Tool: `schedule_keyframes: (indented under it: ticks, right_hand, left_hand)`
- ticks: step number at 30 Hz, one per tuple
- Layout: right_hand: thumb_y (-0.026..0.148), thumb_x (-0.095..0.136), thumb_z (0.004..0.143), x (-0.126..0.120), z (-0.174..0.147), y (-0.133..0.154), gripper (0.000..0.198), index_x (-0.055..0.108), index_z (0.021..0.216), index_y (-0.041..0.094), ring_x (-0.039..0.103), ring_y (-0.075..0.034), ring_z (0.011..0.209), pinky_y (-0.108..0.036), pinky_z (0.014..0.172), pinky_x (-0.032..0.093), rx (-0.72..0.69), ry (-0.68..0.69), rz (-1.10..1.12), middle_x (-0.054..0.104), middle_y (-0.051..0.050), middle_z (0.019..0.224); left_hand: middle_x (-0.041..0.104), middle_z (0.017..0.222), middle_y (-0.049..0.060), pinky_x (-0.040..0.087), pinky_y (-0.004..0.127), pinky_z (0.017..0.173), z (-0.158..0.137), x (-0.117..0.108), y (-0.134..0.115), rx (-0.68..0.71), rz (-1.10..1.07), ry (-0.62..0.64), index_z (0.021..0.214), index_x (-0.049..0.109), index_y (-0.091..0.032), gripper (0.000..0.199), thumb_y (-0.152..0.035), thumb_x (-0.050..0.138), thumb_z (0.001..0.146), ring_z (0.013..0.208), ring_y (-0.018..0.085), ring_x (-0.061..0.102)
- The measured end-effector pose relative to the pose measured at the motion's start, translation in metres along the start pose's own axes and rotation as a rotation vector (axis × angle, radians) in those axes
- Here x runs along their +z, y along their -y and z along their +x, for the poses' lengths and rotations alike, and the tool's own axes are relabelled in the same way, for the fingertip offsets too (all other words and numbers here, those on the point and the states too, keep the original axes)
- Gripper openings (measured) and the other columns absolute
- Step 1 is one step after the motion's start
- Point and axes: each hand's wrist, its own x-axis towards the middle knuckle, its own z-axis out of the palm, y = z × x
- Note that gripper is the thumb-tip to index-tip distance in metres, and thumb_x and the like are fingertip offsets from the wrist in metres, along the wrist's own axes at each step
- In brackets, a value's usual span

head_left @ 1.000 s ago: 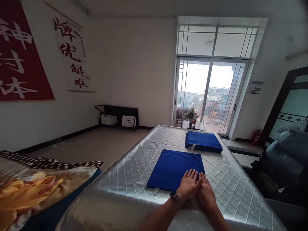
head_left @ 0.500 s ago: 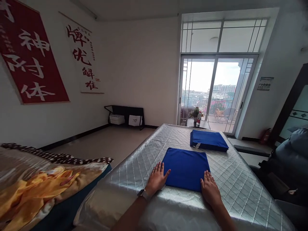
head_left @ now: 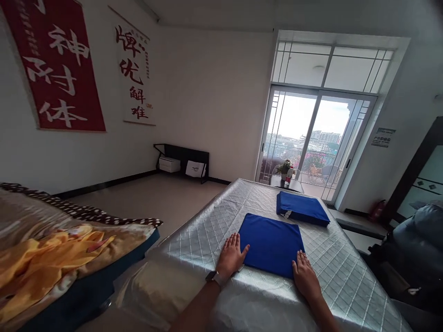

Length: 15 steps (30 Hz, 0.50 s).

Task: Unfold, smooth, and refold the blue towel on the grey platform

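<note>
A flat, folded blue cloth (head_left: 272, 244) lies in front of me on the quilted silver mattress (head_left: 207, 249). My left hand (head_left: 231, 255) rests along its left edge, palm down, fingers stretched out and the thumb reaching onto the cloth; a watch is on that wrist. At the right edge, my right hand (head_left: 306, 273) lies flat with its fingers extended, touching the cloth's side. Just beyond, a stack of folded blue cloths (head_left: 302, 207) sits on the mattress, a small white tag showing at its near left corner.
To the left, a low bed (head_left: 134, 251) carries a yellow cloth (head_left: 58, 258) and a dotted blanket. A small table (head_left: 289, 184) with a plant and a bottle stands beyond the mattress, by the sliding glass door (head_left: 311, 138). Dark bags (head_left: 415, 249) are heaped on the right.
The view has tilted and shifted slightly, so the room appears turned. Both hands keep their places at the sides of the folded blue cloth, which lies as before.
</note>
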Motion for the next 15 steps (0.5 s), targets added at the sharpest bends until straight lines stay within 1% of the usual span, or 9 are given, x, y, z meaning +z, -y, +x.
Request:
schedule_keyframes:
  ticks: [3, 6, 8, 15]
  right_hand:
    - [0.031, 0.026, 0.098, -0.002, 0.001, 0.000, 0.063, 0.032, 0.150, -0.003, 0.019, -0.023, 0.150, -0.038, 0.123, 0.017, -0.003, 0.017, -0.004, 0.027, -0.020, 0.160]
    - [0.031, 0.028, 0.098, -0.006, 0.001, 0.002, 0.063, 0.032, 0.150, -0.004, 0.018, -0.023, 0.150, -0.037, 0.123, 0.016, 0.010, 0.030, 0.020, 0.027, -0.021, 0.160]
    - [0.031, 0.027, 0.098, -0.008, 0.000, 0.004, 0.063, 0.031, 0.150, -0.004, 0.018, -0.023, 0.150, -0.038, 0.123, 0.016, 0.029, 0.029, 0.027, 0.027, -0.020, 0.160]
    - [0.033, 0.024, 0.098, -0.015, -0.004, 0.009, 0.063, 0.033, 0.151, 0.000, 0.020, -0.021, 0.150, -0.038, 0.122, 0.019, 0.040, 0.011, 0.014, 0.029, -0.017, 0.159]
  left_hand:
    - [0.030, 0.159, 0.019, 0.018, 0.042, 0.122, -0.002, -0.002, 0.000, 0.002, -0.002, -0.015, 0.153, 0.030, 0.000, 0.085, -0.063, 0.016, 0.098, 0.149, 0.028, 0.025]
    - [0.033, 0.159, 0.017, 0.020, 0.044, 0.121, -0.004, -0.005, 0.000, 0.025, -0.005, -0.048, 0.154, 0.032, -0.007, 0.079, -0.061, 0.017, 0.098, 0.148, 0.028, 0.028]
    - [0.034, 0.158, 0.016, 0.020, 0.045, 0.121, -0.005, -0.006, -0.001, 0.036, -0.006, -0.057, 0.154, 0.033, -0.009, 0.076, -0.059, 0.018, 0.098, 0.148, 0.028, 0.028]
    - [0.033, 0.158, 0.021, 0.019, 0.042, 0.121, -0.006, -0.009, -0.002, 0.011, -0.019, -0.032, 0.151, 0.034, 0.000, 0.080, -0.058, 0.020, 0.098, 0.148, 0.029, 0.028]
